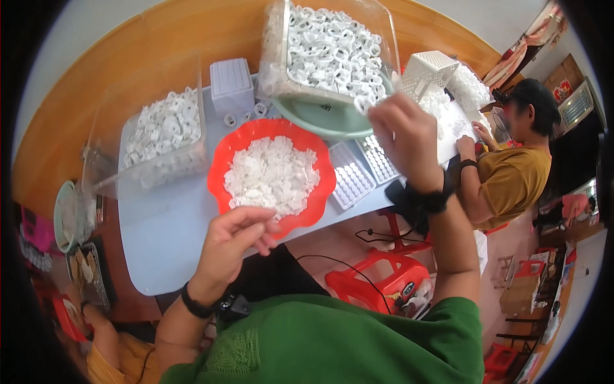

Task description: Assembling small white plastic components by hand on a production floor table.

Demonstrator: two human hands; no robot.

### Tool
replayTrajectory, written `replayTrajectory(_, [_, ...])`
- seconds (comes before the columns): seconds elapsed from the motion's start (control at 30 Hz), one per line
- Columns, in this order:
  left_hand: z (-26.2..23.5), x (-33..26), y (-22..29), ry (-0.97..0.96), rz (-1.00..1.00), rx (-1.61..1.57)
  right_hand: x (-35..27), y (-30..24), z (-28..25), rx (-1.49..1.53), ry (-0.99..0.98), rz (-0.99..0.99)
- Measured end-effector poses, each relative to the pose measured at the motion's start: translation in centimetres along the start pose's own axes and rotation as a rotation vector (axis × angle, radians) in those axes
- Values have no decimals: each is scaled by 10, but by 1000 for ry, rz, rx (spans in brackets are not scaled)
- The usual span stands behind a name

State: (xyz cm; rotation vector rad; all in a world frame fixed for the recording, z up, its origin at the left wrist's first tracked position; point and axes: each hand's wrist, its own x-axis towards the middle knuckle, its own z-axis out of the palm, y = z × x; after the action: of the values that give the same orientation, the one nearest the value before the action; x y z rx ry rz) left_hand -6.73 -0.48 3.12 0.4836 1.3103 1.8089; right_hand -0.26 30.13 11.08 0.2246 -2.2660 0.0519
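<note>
The likeliest mishap is a dropped part: the right hand (pixel 406 131) is raised over the far side of the table (pixel 169 237), its bent fingers up against a white ring (pixel 362 104) at the near right corner of the heaped bin (pixel 275 64); blur hides whether they are clamped on it. A loose pinch could let the ring fall into the green basin (pixel 300 118) under the bin. That bin leans toward the person and is piled high with rings (pixel 332 48), so a tug at its near edge could start a slide, or tip the bin if the basin gives it poor support. The left hand (pixel 233 240) is over the near rim of the red bowl (pixel 325 173), thumb and fingers slightly apart; I cannot tell if a chip sits between them. The bowl, full of white chips (pixel 272 169), stands close to the table's near edge, where a wrist pressing on its rim could spill them toward the lap. The tray (pixel 355 197) to its right also lies along that edge, below the right forearm, so a low sweep of that arm could knock it off.
</note>
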Motion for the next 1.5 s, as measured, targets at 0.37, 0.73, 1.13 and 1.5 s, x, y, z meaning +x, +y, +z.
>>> replayTrajectory(0.37, [45, -7, -22, -216, 252, -289, -63, -132, 7, 212, 57, -275])
replayTrajectory(0.73, [11, -19, -47, -20, 210, -250, -102, -129, 8, 440, 55, 209])
replayTrajectory(1.13, [5, -17, -51, -168, 158, -264, -170, 49, 17, 21, -286, 787])
replayTrajectory(1.5, [4, -9, -42, -70, 156, -231, -152, 98, 28, -262, -509, 692])
